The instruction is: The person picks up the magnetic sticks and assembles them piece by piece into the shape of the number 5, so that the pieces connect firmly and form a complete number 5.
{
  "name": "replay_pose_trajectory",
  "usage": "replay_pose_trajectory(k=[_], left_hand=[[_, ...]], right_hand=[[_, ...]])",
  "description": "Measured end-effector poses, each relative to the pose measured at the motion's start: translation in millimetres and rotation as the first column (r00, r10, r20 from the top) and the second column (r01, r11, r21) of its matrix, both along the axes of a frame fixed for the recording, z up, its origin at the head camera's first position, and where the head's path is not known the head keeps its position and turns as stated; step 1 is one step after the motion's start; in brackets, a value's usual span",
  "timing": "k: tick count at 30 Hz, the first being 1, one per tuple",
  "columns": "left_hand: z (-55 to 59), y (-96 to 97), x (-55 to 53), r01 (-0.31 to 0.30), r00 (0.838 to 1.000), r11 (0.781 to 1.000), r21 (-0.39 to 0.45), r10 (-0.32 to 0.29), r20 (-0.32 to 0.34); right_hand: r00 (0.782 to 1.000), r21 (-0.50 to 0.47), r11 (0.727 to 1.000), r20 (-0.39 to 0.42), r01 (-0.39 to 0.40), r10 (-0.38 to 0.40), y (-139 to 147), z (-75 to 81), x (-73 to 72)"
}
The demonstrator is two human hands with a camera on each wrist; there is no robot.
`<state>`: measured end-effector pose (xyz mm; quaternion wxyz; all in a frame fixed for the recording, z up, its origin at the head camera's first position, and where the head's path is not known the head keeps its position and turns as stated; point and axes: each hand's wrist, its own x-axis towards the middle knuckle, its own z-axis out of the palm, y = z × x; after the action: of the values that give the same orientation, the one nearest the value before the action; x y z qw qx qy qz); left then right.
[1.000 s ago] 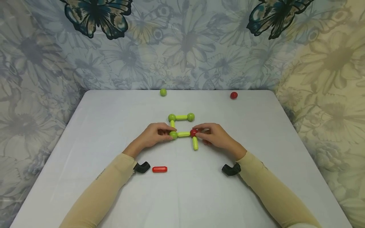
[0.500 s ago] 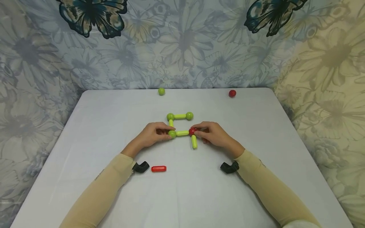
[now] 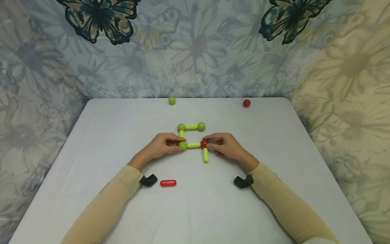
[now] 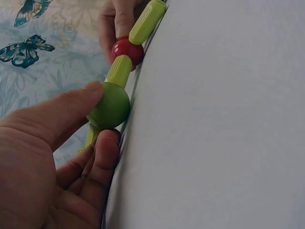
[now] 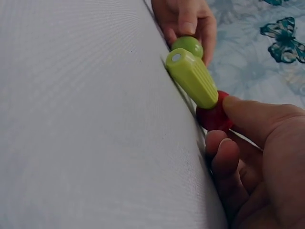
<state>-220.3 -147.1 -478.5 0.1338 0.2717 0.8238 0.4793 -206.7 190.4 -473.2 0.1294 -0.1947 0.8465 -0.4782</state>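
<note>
In the head view, yellow-green magnetic rods and balls form a joined figure on the white table. My left hand (image 3: 163,145) pinches its near-left green ball (image 3: 182,146) between thumb and fingers. A short rod (image 3: 193,145) links that ball to a red ball (image 3: 204,144), which my right hand (image 3: 226,147) pinches. From the red ball another rod (image 3: 206,156) points towards me; its free end shows a grey metal tip in the right wrist view. Behind, a corner green ball (image 3: 181,127) joins through a rod (image 3: 191,127) to an end green ball (image 3: 201,126).
A loose red rod (image 3: 168,183) lies nearer me, beside the black wrist piece (image 3: 148,180) on my left sleeve. At the table's far edge sit a single green ball (image 3: 172,100) and a red ball (image 3: 246,103). A patterned wall (image 3: 195,61) rises behind.
</note>
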Motion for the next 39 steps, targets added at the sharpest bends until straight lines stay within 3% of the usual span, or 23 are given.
replay_pose_trajectory(k=[6,10,13,16,19,21,27,35,37,39], left_hand=[[7.8,-1.9,-8.2,-0.006,1.000,0.998,-0.058,0.007,0.013],[22.2,-3.3,-29.1,-0.116,0.993,0.989,-0.095,0.114,-0.031],[36.1,-4.9,-52.6,-0.252,0.966,0.962,-0.103,0.243,-0.089],[49.1,-6.9,-78.0,-0.378,0.919,0.921,-0.095,0.361,-0.158],[59.3,-9.1,-99.5,-0.456,0.880,0.886,-0.086,0.435,-0.189],[62.9,-10.1,-111.7,-0.484,0.866,0.869,-0.099,0.460,-0.197],[63.6,-5.4,-138.4,-0.492,0.870,0.856,-0.158,0.473,-0.140],[57.5,2.9,-153.6,-0.530,0.848,0.825,-0.196,0.513,-0.134],[53.7,3.0,-157.0,-0.525,0.851,0.820,-0.227,0.507,-0.135],[50.5,3.5,-159.1,-0.501,0.865,0.824,-0.264,0.483,-0.136]], right_hand=[[1.000,0.002,1.000,0.001,0.007,-0.007,-1,-5.9,2.2],[1.000,-0.015,1.000,0.000,0.010,-0.010,0,-7.3,2.6],[1.000,-0.024,1.000,-0.002,0.016,-0.016,1,-8.2,2.8],[1.000,-0.025,1.000,-0.002,0.015,-0.015,3,-9.3,2.8],[1.000,-0.028,1.000,-0.001,0.008,-0.008,4,-11.9,2.8],[1.000,-0.032,0.999,0.002,0.006,-0.006,4,-13.3,3.2],[1.000,-0.035,0.999,0.005,0.013,-0.013,5,-13.4,4.0],[1.000,-0.036,0.999,-0.013,0.004,-0.004,3,-5.6,-0.9],[1.000,-0.031,1.000,-0.012,0.003,-0.003,3,-5.5,-1.0],[1.000,-0.023,1.000,-0.012,0.003,-0.003,2,-5.8,-0.9]])
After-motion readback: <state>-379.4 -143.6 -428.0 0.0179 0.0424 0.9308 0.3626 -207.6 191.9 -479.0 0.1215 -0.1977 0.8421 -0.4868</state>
